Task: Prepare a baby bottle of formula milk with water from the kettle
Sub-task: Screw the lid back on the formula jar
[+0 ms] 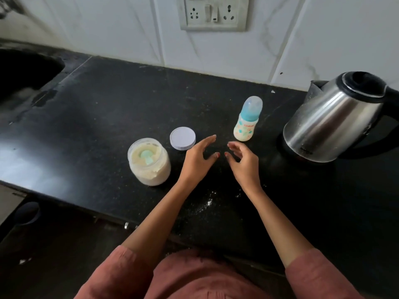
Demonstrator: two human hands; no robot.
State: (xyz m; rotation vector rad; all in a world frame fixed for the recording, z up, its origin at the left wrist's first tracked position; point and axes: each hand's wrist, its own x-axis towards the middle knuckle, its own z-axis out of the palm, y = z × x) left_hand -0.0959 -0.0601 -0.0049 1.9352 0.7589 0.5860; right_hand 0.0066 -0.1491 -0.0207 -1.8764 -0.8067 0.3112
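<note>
A baby bottle (246,124) with a teal collar and clear cap stands upright on the black counter (108,108), holding pale milk. A steel kettle (332,121) sits on its base at the right, lid shut. An open jar of formula powder (149,162) with a teal scoop inside stands at the left, and its white lid (182,138) lies beside it. My left hand (197,158) and my right hand (244,162) hover over the counter just in front of the bottle, fingers relaxed, holding nothing.
A dark sink (23,72) lies at the far left. A wall socket plate (213,14) is on the tiled wall behind. Spilled powder (207,203) speckles the counter near its front edge.
</note>
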